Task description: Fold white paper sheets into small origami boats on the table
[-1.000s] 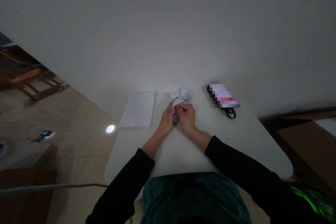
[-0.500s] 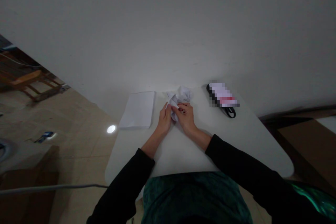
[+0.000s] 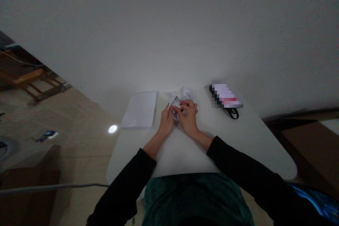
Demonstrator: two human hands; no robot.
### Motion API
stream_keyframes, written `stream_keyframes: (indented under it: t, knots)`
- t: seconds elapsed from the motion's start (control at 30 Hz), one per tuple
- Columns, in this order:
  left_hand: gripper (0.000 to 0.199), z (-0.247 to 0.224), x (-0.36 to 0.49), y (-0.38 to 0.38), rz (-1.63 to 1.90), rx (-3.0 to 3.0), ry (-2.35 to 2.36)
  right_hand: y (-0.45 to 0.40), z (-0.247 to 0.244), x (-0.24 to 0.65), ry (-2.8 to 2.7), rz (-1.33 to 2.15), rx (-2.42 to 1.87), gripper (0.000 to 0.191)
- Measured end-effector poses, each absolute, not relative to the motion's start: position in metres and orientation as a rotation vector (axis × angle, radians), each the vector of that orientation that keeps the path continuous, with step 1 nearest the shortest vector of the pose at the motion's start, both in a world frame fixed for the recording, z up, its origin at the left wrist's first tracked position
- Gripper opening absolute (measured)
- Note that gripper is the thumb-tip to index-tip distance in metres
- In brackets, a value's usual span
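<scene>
While your left hand [image 3: 166, 120] and right hand [image 3: 189, 117] hold their grips clamped on the crumpled white paper [image 3: 184, 93], an uneven pull could tear its thin folds.

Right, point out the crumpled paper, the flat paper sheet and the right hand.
crumpled paper [image 3: 185, 93], head view, its top above the hands
flat paper sheet [image 3: 139, 109], head view, its middle
right hand [image 3: 188, 119], head view, the back of the hand
</scene>
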State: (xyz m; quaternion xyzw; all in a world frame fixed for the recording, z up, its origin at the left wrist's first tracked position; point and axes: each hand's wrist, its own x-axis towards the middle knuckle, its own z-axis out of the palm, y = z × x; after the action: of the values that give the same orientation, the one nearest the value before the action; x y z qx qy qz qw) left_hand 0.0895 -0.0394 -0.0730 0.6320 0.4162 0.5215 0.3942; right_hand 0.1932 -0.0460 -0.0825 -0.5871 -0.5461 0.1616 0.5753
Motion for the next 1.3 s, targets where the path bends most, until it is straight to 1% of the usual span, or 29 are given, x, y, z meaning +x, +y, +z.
stream_keyframes:
  t: [0.17, 0.33, 0.47, 0.57, 0.63, 0.7, 0.83, 0.93, 1.0, 1.07, 1.13, 1.17, 1.23, 1.3]
  knots:
    - [0.041, -0.068, 0.093, -0.042, 1.301, 1.558, 1.052, -0.047, -0.081, 0.192, -1.276, 0.32, -1.395, 0.017]
    - [0.042, -0.069, 0.092, -0.041, 1.284, 1.581, 1.014, -0.048, -0.08, 0.193, -1.299, 0.247, -1.424, 0.012]
    - [0.044, -0.075, 0.089, -0.037, 1.257, 1.531, 1.006, -0.048, -0.079, 0.194, -1.281, 0.291, -1.432, 0.017]
    - [0.048, -0.08, 0.09, -0.034, 1.277, 1.426, 0.999, -0.049, -0.078, 0.193, -1.28, 0.313, -1.41, 0.02]
    - [0.051, -0.081, 0.093, -0.033, 1.296, 1.303, 0.928, -0.052, -0.076, 0.192, -1.304, 0.291, -1.398, 0.014]
    - [0.05, -0.079, 0.096, -0.033, 1.31, 1.172, 0.814, -0.056, -0.073, 0.19, -1.342, 0.266, -1.381, 0.01]
    - [0.049, -0.074, 0.096, -0.032, 1.279, 1.034, 0.724, -0.065, -0.068, 0.189, -1.393, 0.287, -1.33, 0.012]
    - [0.049, -0.071, 0.085, -0.027, 1.204, 1.125, 0.897, -0.066, -0.066, 0.194, -1.397, 0.334, -1.292, 0.019]
    - [0.045, -0.068, 0.073, -0.023, 1.151, 1.333, 1.095, -0.06, -0.067, 0.203, -1.386, 0.337, -1.272, 0.025]
    - [0.038, -0.063, 0.06, -0.018, 1.088, 1.606, 1.241, -0.05, -0.068, 0.217, -1.362, 0.281, -1.283, 0.027]
    - [0.027, -0.057, 0.048, -0.013, 1.05, 1.755, 1.324, -0.037, -0.071, 0.234, -1.33, 0.192, -1.312, 0.026]
    - [0.027, -0.055, 0.044, -0.01, 1.041, 1.792, 1.363, -0.03, -0.072, 0.243, -1.337, 0.139, -1.338, 0.025]
    - [0.036, -0.053, 0.036, -0.003, 1.007, 1.83, 1.442, -0.018, -0.076, 0.259, -1.398, 0.016, -1.399, 0.02]
    - [0.044, -0.055, 0.032, 0.003, 0.952, 1.845, 1.504, -0.01, -0.081, 0.271, -1.489, -0.049, -1.473, 0.021]
